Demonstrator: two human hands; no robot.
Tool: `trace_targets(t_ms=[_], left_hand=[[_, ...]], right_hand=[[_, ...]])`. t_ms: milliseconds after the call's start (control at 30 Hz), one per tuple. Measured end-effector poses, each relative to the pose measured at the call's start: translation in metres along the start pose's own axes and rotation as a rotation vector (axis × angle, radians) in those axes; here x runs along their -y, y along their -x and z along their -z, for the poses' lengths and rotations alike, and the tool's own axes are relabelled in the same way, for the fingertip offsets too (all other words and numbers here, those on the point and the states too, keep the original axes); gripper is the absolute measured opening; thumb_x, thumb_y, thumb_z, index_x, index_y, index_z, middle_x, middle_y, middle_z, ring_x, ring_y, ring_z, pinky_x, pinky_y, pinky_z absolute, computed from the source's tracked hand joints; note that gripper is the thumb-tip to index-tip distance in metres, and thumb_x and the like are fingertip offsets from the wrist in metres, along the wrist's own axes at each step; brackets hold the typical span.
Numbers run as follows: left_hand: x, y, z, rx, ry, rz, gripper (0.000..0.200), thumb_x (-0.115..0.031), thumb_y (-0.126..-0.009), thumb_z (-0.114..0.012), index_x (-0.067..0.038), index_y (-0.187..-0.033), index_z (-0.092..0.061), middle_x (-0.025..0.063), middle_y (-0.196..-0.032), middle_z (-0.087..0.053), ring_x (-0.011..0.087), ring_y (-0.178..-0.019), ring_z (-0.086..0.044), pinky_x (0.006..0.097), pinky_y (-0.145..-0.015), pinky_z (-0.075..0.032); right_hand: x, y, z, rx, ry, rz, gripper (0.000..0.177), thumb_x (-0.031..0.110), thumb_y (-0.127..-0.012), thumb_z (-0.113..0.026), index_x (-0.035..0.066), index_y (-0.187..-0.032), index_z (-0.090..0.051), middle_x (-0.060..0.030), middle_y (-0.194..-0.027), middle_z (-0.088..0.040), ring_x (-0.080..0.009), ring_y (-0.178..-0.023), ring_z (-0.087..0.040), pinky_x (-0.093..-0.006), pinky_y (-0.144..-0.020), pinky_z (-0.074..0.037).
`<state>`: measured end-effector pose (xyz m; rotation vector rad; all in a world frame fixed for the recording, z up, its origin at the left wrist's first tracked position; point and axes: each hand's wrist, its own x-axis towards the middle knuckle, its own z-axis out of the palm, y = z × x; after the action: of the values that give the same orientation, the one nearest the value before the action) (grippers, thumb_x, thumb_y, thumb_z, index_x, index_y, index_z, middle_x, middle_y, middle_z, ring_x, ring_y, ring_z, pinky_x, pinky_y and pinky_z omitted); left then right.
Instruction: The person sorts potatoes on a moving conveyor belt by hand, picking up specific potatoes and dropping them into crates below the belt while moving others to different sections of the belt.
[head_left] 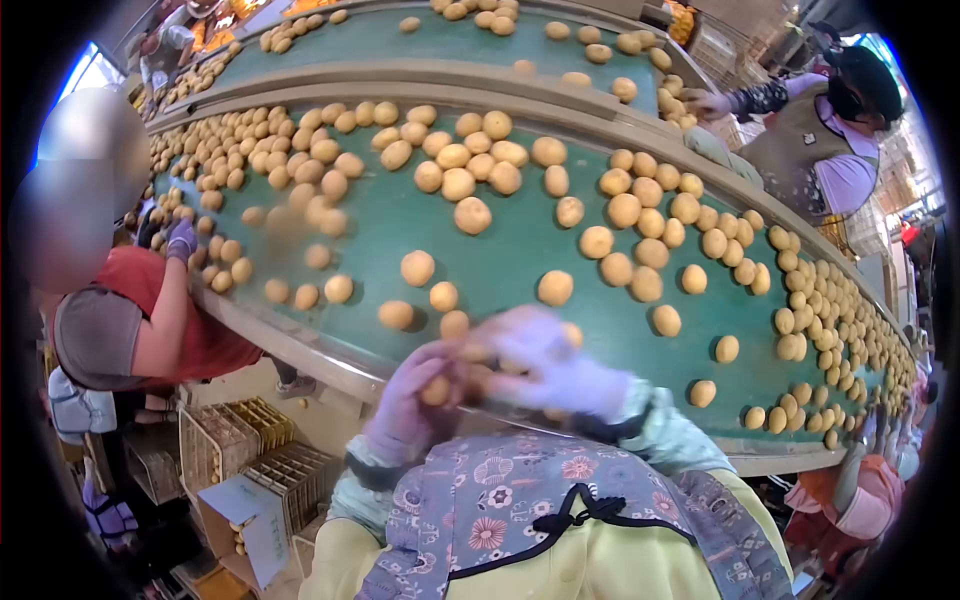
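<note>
Round, yellow-brown potatoes (458, 184) lie scattered over a green conveyor belt (480, 265). At the belt's near edge, my left hand (408, 395), in a light purple glove, has its fingers curled round a potato (436, 390). My right hand (545, 365), gloved the same way, is close beside it and smeared by motion. More potatoes show under and between the hands, partly hidden by the fingers. Just beyond them lie single potatoes (417, 267) on the belt.
Potatoes crowd the belt's left and right ends. A co-worker in red (200, 310) stands at the left, another (820, 150) across the belt. Below left are plastic crates (225, 435) and a cardboard box (245, 525). A second belt (370, 45) runs behind a metal rail (420, 95).
</note>
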<state>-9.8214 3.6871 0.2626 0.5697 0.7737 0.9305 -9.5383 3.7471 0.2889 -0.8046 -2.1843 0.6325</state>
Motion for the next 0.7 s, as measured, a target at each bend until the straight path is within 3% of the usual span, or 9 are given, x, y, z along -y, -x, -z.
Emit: trace_targets(t_ms=[33, 67, 133, 233, 267, 333, 467, 633, 700], left_hand=[[-0.017, 0.020, 0.015, -0.079, 0.045, 0.059, 0.038, -0.033, -0.120, -0.054, 0.001, -0.128, -0.067, 0.0122, -0.102, -0.068, 0.0216, -0.070, -0.059, 0.0341, -0.066, -0.049], [-0.022, 0.043, 0.058, -0.014, -0.109, 0.020, 0.037, -0.036, -0.119, -0.055, -0.001, -0.110, -0.066, 0.0130, -0.094, -0.067, 0.0219, -0.070, -0.059, 0.0342, -0.064, -0.047], [-0.012, 0.088, 0.156, 0.143, 0.188, 0.064, 0.031, -0.029, -0.117, -0.057, -0.002, -0.110, -0.072, 0.0137, -0.100, -0.070, 0.0231, -0.078, -0.062, 0.0359, -0.068, -0.050], [0.052, 0.126, 0.287, -0.069, 0.624, 0.125, 0.041, -0.041, -0.117, -0.056, -0.004, -0.121, -0.073, 0.0172, -0.109, -0.074, 0.0296, -0.091, -0.071, 0.0382, -0.077, -0.059], [0.057, 0.114, 0.291, -0.071, 0.625, 0.115, 0.041, -0.041, -0.117, -0.056, -0.004, -0.121, -0.073, 0.0172, -0.109, -0.074, 0.0296, -0.091, -0.071, 0.0382, -0.077, -0.059], [0.074, 0.067, 0.289, -0.273, 0.576, 0.064, 0.041, -0.042, -0.118, -0.054, -0.004, -0.126, -0.071, 0.0163, -0.115, -0.073, 0.0290, -0.098, -0.070, 0.0391, -0.084, -0.058], [0.104, -0.022, 0.284, -0.581, 0.449, -0.113, 0.044, -0.043, -0.120, -0.051, -0.006, -0.137, -0.067, 0.0147, -0.127, -0.072, 0.0278, -0.112, -0.068, 0.0409, -0.098, -0.055], [-0.006, 0.026, 0.282, -0.699, 0.557, -0.401, 0.050, -0.046, -0.123, -0.047, -0.007, -0.151, -0.062, 0.0126, -0.143, -0.069, 0.0263, -0.129, -0.066, 0.0431, -0.115, -0.052], [-0.066, 0.042, 0.273, -0.848, 0.300, -0.615, 0.053, -0.047, -0.124, -0.045, -0.008, -0.157, -0.060, 0.0117, -0.149, -0.068, 0.0257, -0.136, -0.065, 0.0440, -0.122, -0.051]], right_hand=[[-0.023, 0.009, 0.013, -0.037, 0.024, -0.026, 0.053, 0.023, -0.093, -0.085, 0.004, -0.141, -0.073, -0.0180, -0.129, -0.076, -0.0406, -0.120, -0.072, -0.0523, -0.104, -0.058], [-0.032, 0.027, 0.037, -0.114, 0.282, -0.197, 0.042, 0.019, -0.092, -0.085, 0.003, -0.130, -0.076, -0.0185, -0.128, -0.076, -0.0409, -0.119, -0.072, -0.0527, -0.099, -0.059], [-0.065, 0.081, 0.085, -0.192, 0.621, -0.519, 0.050, 0.017, -0.094, -0.083, 0.003, -0.142, -0.074, -0.0202, -0.136, -0.075, -0.0437, -0.125, -0.070, -0.0544, -0.109, -0.056], [-0.155, 0.226, 0.121, -0.353, 0.867, -0.778, 0.066, 0.022, -0.104, -0.081, 0.004, -0.164, -0.059, -0.0251, -0.161, -0.060, -0.0440, -0.152, -0.055, -0.0513, -0.129, -0.044], [-0.160, 0.228, 0.110, -0.352, 0.864, -0.769, 0.066, 0.022, -0.104, -0.081, 0.004, -0.164, -0.059, -0.0251, -0.161, -0.060, -0.0440, -0.152, -0.055, -0.0513, -0.129, -0.044], [-0.165, 0.228, 0.093, -0.707, 0.690, -0.880, 0.070, 0.023, -0.107, -0.079, 0.002, -0.169, -0.053, -0.0239, -0.168, -0.055, -0.0401, -0.156, -0.053, -0.0490, -0.132, -0.041], [-0.191, 0.183, 0.070, -0.860, 0.246, -0.868, 0.074, 0.022, -0.110, -0.076, -0.001, -0.173, -0.045, -0.0219, -0.173, -0.051, -0.0348, -0.156, -0.053, -0.0448, -0.132, -0.040], [-0.192, 0.123, 0.030, -0.807, 0.296, -0.813, 0.075, 0.025, -0.112, -0.074, -0.001, -0.175, -0.042, -0.0200, -0.179, -0.040, -0.0349, -0.165, -0.041, -0.0456, -0.138, -0.032], [-0.190, 0.103, 0.001, -0.780, 0.229, -0.837, 0.078, 0.024, -0.111, -0.074, -0.001, -0.176, -0.039, -0.0200, -0.181, -0.037, -0.0350, -0.166, -0.038, -0.0457, -0.139, -0.031]])
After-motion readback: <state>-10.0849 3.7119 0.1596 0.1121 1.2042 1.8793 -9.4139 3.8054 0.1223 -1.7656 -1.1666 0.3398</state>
